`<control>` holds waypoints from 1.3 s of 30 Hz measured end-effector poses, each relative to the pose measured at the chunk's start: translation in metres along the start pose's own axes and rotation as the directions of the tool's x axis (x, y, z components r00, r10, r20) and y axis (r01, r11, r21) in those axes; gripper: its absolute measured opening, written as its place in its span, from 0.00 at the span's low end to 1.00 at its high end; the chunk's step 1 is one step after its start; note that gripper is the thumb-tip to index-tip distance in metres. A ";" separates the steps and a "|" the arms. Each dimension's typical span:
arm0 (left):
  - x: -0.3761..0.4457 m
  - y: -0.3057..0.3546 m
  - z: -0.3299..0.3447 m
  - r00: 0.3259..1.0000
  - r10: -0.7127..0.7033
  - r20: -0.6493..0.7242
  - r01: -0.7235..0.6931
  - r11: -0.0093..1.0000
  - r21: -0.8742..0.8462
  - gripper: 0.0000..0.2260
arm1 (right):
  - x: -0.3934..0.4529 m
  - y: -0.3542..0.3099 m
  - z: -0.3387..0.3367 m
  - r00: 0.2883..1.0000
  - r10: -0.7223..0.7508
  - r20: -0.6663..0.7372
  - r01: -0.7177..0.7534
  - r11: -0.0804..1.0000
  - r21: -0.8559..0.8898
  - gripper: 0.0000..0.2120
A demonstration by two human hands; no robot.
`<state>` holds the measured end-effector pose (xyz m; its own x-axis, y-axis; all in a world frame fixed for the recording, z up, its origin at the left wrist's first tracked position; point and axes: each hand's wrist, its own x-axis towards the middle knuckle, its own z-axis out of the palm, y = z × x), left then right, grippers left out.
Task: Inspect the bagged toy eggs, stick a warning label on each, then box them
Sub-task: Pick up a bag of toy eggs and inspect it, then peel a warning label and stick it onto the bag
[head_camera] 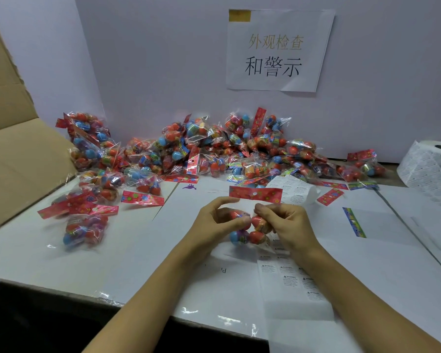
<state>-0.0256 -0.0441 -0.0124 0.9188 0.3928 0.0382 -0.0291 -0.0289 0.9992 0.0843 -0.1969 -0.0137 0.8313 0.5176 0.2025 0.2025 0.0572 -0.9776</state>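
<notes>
Left hand (pixel 220 220) and right hand (pixel 283 224) both curl round one bag of toy eggs (pixel 247 229), held just above the counter (pixel 138 256) at frame centre, fingers pinching the clear film from either side. The bag's red header card (pixel 255 194) stands up at 12 o'clock of the hands. Eggs inside show red and blue; no warning label can be made out on the bag, though blur hides the detail. Step in hand reads as inspection, or lining the bag up for its sticker. A strip of warning labels (pixel 288 273) lies flat on the counter under and at 5 o'clock of the right hand, running toward the near edge; the label roll (pixel 433 161) sits far off at 2 o'clock. The unprocessed pile of bags (pixel 214 151) is heaped against the back wall at 12 o'clock, a few loose bags (pixel 84 225) lie at 9 o'clock, beside the open cardboard box (pixel 18 154) at 10 o'clock. A paper sign (pixel 278 50) hangs on the wall above. Next move likely calls for freeing the right hand, peeling one label off the strip, pressing it onto a flat patch of film while the left hand steadies the bag, then carrying it left to the box. Most of the task looks undone, judging by the pile.
</notes>
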 end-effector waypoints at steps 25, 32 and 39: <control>-0.003 -0.022 0.009 0.939 0.253 0.234 -0.332 0.483 0.810 0.44 | 0.034 0.003 -0.052 0.794 0.148 -0.589 -0.251 0.963 -0.096 0.33; 0.001 -0.023 0.006 0.965 0.248 0.083 -0.204 0.515 0.833 0.42 | 0.028 0.007 -0.051 0.941 0.314 -0.124 -0.338 0.880 -0.335 0.32; 0.000 -0.025 0.005 0.958 0.253 0.132 -0.247 0.508 0.825 0.42 | 0.025 0.006 -0.050 0.953 0.297 0.056 -0.248 0.875 -0.416 0.27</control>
<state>-0.0232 -0.0478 -0.0374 0.9251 0.2481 0.2874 0.0825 -0.8702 0.4857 0.1323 -0.2261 -0.0121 0.8234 0.5585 -0.1004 0.1866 -0.4337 -0.8816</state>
